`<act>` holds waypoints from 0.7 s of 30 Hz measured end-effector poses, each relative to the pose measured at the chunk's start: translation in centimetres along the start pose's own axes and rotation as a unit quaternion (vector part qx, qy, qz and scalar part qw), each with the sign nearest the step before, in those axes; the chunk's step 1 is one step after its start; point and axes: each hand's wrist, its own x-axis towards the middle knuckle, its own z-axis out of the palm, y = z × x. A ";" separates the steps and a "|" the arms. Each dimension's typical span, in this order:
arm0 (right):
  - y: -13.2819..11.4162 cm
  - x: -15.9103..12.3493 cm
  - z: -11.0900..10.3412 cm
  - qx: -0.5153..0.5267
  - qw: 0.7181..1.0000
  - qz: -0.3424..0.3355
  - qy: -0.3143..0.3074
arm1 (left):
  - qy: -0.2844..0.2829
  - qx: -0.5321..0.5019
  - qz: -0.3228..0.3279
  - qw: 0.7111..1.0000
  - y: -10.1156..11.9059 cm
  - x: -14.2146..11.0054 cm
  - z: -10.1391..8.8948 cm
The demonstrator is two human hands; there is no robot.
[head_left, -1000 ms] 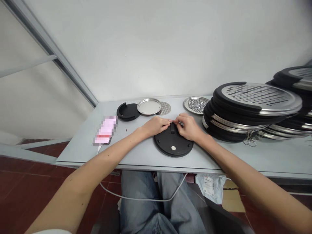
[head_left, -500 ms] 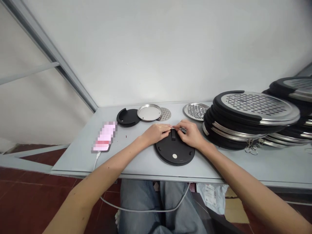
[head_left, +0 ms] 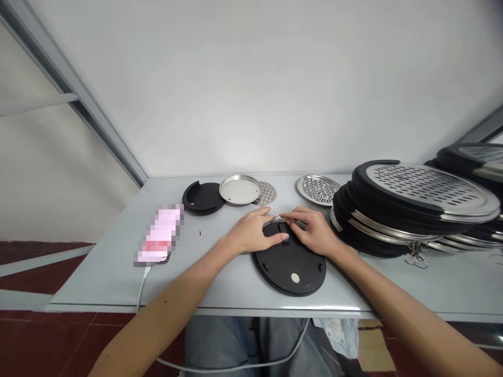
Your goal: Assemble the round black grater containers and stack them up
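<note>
The left hand (head_left: 251,231) lies with its fingers spread open on a black round disc (head_left: 290,272), pinning it flat near the front edge of the worktop (head_left: 98,283), while the right hand (head_left: 311,231) closes its fingers in a pinch on a small metal piece (head_left: 279,218) at the disc's far rim.

Sitting on the pale grey table (head_left: 98,283): a round black plastic base (head_left: 291,272) at front, a round steel tray (head_left: 239,189) behind it to the left, a tall stack of black-rimmed steel graters (head_left: 393,209) at right.

Left hand (head_left: 253,233) has slid onto the black disc (head_left: 291,269).
</note>
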 end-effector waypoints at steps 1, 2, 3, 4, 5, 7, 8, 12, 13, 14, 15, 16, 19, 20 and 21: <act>0.1 0.0 0.1 -0.002 1.000 -0.001 0.013 | -0.024 -0.006 -0.002 1.000 0.0 -0.2 -0.2; 0.1 0.0 0.2 -0.005 1.000 -0.003 0.029 | -0.046 -0.015 -0.002 0.999 0.0 -0.3 -0.3; 0.2 0.0 0.3 -0.009 0.999 -0.006 0.046 | -0.062 -0.026 0.000 0.998 0.0 -0.4 -0.4; 0.2 0.1 0.4 -0.013 0.998 -0.010 0.060 | -0.072 -0.038 0.001 0.997 0.0 -0.5 -0.5; 0.2 0.1 0.4 -0.015 0.997 -0.014 0.069 | -0.077 -0.052 -0.002 0.996 0.0 -0.5 -0.5; 0.3 0.2 0.4 -0.013 0.997 -0.017 0.078 | -0.073 -0.084 -0.020 0.994 0.1 -0.5 -0.3; 0.3 0.3 0.4 -0.011 0.997 -0.016 0.081 | -0.066 -0.104 -0.033 0.992 0.2 -0.5 -0.2; 0.3 0.6 0.4 -0.014 0.993 -0.016 0.115 | -0.021 -0.232 -0.105 0.967 0.9 -0.4 0.1; 0.3 0.7 0.4 -0.019 0.991 -0.018 0.129 | -0.013 -0.278 -0.129 0.952 1.1 -0.4 0.1; 0.3 0.7 0.4 -0.026 0.989 -0.022 0.144 | -0.010 -0.326 -0.153 0.933 1.4 -0.4 0.0; 0.2 0.8 0.4 -0.033 0.986 -0.028 0.159 | -0.006 -0.369 -0.175 0.913 1.6 -0.3 -0.1; 0.2 0.9 0.4 -0.040 0.983 -0.035 0.173 | -0.001 -0.403 -0.193 0.895 1.9 -0.3 -0.2; 0.0 1.2 0.4 -0.045 0.976 -0.052 0.205 | 0.042 -0.422 -0.201 0.883 2.9 -0.2 -0.9; 0.0 1.3 0.3 -0.041 0.975 -0.053 0.212 | 0.059 -0.411 -0.190 0.890 3.3 -0.2 -1.2; -0.1 1.3 0.3 -0.035 0.974 -0.049 0.219 | 0.075 -0.397 -0.171 0.899 3.6 -0.3 -1.5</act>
